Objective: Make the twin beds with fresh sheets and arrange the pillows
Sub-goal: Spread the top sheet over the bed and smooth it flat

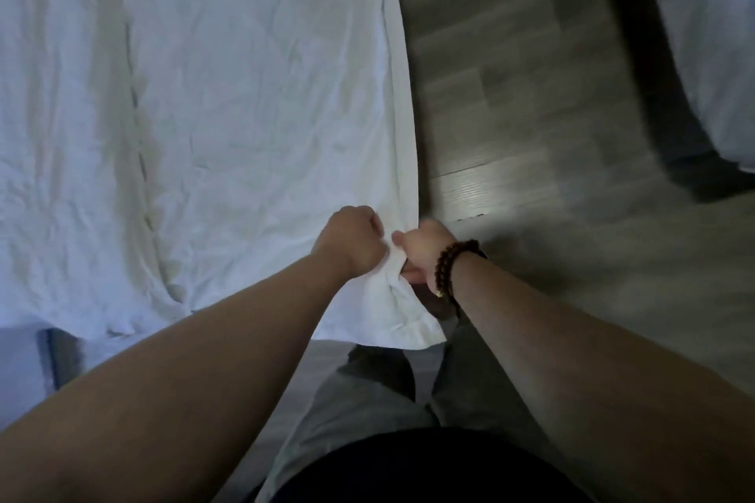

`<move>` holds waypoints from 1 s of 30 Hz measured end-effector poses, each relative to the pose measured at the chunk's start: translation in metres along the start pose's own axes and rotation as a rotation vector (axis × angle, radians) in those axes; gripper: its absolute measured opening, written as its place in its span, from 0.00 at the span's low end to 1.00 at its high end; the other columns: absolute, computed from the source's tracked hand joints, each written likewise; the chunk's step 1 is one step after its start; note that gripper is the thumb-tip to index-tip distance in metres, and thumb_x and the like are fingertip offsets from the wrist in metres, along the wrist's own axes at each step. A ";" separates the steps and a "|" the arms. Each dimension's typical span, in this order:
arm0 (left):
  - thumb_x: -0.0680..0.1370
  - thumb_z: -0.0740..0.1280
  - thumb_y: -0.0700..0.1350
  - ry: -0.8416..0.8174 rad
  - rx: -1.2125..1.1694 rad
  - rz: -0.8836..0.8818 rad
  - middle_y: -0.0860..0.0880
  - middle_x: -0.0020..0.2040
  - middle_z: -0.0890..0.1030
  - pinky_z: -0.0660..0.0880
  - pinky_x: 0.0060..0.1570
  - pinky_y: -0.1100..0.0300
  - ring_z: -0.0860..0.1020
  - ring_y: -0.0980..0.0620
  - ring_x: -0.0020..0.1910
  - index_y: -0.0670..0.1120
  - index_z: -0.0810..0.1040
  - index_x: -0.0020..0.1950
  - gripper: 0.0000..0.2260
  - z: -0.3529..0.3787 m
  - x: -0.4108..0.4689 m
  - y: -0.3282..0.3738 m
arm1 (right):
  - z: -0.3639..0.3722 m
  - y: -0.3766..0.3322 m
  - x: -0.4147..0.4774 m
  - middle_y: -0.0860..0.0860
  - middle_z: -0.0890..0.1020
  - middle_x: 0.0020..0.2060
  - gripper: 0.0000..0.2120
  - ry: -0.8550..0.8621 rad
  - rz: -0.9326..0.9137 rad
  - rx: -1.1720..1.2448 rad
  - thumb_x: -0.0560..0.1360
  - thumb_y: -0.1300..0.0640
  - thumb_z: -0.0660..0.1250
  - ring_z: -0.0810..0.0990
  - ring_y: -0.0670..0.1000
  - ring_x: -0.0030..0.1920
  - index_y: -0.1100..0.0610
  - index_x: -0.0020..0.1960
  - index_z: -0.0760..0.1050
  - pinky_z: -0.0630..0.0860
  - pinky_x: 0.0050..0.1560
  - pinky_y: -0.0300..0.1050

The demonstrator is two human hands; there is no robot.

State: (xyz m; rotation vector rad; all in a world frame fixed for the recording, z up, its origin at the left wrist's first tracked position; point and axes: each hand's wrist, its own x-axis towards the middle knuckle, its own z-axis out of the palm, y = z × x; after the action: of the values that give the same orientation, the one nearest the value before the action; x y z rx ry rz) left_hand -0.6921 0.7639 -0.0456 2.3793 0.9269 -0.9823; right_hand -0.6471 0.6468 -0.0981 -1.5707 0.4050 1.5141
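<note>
1. Grey wood-plank floor (510,102) runs beside the bed.
2. White sheet (228,94) covers the bed, its corner hanging off.
3. Left hand (351,241) and right hand (425,253), beaded bracelet (451,263) at the wrist, both clench that corner.

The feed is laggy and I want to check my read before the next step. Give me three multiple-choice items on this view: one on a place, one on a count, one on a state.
1. Where is the sheet gripped?
A. mid-bed
B. at its near corner, beside the wood floor
C. at its far edge

2. How many hands grip it?
A. none
B. one
C. two

3. How is that corner?
A. tucked under the mattress
B. loose and bunched, its tip hanging free
C. folded flat on the bed

Answers:
1 B: the left hand and right hand meet at the corner next to the floor.
2 C: both hands have fingers curled round the cloth.
3 B: the cloth gathers between the hands and its tip hangs below them.
</note>
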 end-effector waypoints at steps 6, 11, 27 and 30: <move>0.72 0.66 0.53 0.238 -0.112 -0.158 0.51 0.44 0.79 0.75 0.39 0.57 0.78 0.50 0.43 0.48 0.76 0.46 0.09 -0.022 -0.071 -0.018 | 0.025 -0.049 -0.055 0.58 0.76 0.35 0.02 -0.108 0.051 0.001 0.80 0.66 0.62 0.81 0.53 0.27 0.66 0.49 0.72 0.82 0.33 0.46; 0.70 0.63 0.74 0.335 -0.160 -0.187 0.49 0.56 0.70 0.75 0.47 0.50 0.72 0.48 0.54 0.47 0.66 0.62 0.35 -0.009 -0.105 -0.029 | 0.061 -0.086 -0.069 0.57 0.75 0.36 0.04 -0.087 0.049 -0.146 0.77 0.64 0.66 0.80 0.58 0.40 0.65 0.49 0.73 0.83 0.47 0.53; 0.71 0.62 0.34 0.318 -0.201 -0.041 0.49 0.38 0.72 0.65 0.33 0.58 0.74 0.45 0.42 0.45 0.69 0.40 0.07 -0.062 -0.147 -0.152 | 0.169 -0.137 -0.106 0.54 0.75 0.29 0.09 0.111 -0.106 -0.533 0.78 0.55 0.61 0.76 0.53 0.29 0.58 0.41 0.71 0.79 0.31 0.42; 0.73 0.59 0.32 0.304 -0.224 0.018 0.49 0.34 0.68 0.59 0.29 0.58 0.69 0.47 0.38 0.45 0.62 0.34 0.11 -0.075 -0.162 -0.174 | 0.196 -0.146 -0.109 0.52 0.70 0.34 0.14 0.221 -0.268 -0.766 0.81 0.60 0.58 0.74 0.57 0.38 0.57 0.37 0.65 0.75 0.36 0.41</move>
State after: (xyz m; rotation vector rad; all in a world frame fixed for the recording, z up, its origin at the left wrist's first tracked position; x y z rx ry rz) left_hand -0.8663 0.8602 0.1040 2.3746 1.0580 -0.4856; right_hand -0.6819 0.8400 0.0837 -2.2824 -0.3095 1.3538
